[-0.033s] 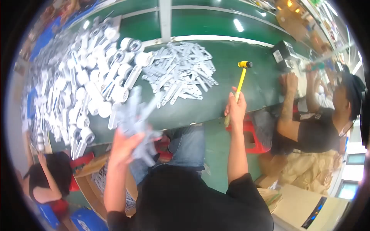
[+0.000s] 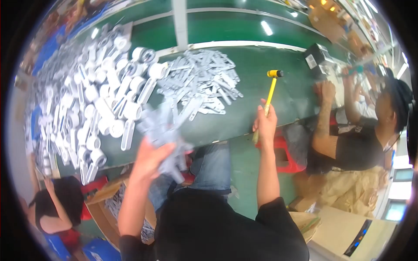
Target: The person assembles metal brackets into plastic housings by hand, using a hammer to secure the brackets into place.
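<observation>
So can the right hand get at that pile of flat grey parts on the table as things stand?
Probably not freely: the right hand is closed around the yellow-handled mallet. The pile of flat grey parts lies close by across bare green table, with nothing between.

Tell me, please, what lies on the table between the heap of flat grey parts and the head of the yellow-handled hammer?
In the head view, only bare green table lies between the flat grey parts and the hammer held in the right hand.

Bare green table [image 2: 278,104] around hammer [image 2: 271,93] passable; white part heap [image 2: 100,100] and grey strip pile [image 2: 204,82] block left.
</observation>
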Motion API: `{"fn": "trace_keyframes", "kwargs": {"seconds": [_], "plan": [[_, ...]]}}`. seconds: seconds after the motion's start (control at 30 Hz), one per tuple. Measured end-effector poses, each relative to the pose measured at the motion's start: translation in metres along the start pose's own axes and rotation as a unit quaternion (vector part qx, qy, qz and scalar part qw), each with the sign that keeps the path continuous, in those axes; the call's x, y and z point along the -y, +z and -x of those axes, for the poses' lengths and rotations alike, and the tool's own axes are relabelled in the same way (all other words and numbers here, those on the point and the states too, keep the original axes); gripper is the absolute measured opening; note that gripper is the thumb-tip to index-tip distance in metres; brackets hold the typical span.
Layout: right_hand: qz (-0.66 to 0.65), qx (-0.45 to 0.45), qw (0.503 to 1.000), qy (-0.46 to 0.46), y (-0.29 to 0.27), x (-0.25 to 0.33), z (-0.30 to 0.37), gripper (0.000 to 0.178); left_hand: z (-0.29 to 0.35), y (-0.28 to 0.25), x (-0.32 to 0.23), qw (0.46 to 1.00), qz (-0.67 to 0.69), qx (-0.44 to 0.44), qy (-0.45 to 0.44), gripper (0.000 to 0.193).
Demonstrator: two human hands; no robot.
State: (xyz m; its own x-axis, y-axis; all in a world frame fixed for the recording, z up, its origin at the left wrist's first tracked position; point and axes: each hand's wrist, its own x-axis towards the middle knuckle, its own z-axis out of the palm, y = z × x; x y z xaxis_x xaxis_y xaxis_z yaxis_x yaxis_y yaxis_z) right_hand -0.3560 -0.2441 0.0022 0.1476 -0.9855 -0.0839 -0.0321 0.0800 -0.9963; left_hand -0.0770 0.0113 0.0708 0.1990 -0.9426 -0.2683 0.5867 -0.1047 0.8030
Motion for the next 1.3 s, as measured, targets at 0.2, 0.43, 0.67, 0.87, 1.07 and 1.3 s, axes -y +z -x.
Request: {"fn": "trace_keyframes", "kwargs": {"seconds": [0.2,0.43,0.67,0.87,1.07,1.3], "plan": [[0.06,-0.027,0.998,0.014,-0.014,-0.032,-0.005,0.038,-0.191,0.116,0.036,0.992,-0.004,0.027,-0.12,0.029],[0.13,-0.045,0.99,0.032,0.0,-0.02,-0.005,0.039,-0.357,0.132,0.064,0.991,-0.02,-0.025,-0.131,0.019],[0.146,-0.063,0.986,0.06,-0.004,-0.02,-0.018,0.048,-0.409,0.156,0.079,0.984,-0.103,-0.085,-0.114,0.026],[0.381,-0.092,0.92,-0.016,0.009,-0.018,-0.041,0.047,-0.445,0.142,0.084,0.96,-0.238,-0.098,-0.109,0.034],[0.173,-0.094,0.976,0.088,-0.029,-0.008,-0.046,0.025,-0.427,0.186,0.059,0.951,-0.236,-0.06,-0.19,0.048],[0.114,-0.057,0.989,0.076,-0.029,-0.02,-0.048,0.022,-0.417,0.181,0.033,0.966,-0.198,-0.042,-0.163,0.071]]}}
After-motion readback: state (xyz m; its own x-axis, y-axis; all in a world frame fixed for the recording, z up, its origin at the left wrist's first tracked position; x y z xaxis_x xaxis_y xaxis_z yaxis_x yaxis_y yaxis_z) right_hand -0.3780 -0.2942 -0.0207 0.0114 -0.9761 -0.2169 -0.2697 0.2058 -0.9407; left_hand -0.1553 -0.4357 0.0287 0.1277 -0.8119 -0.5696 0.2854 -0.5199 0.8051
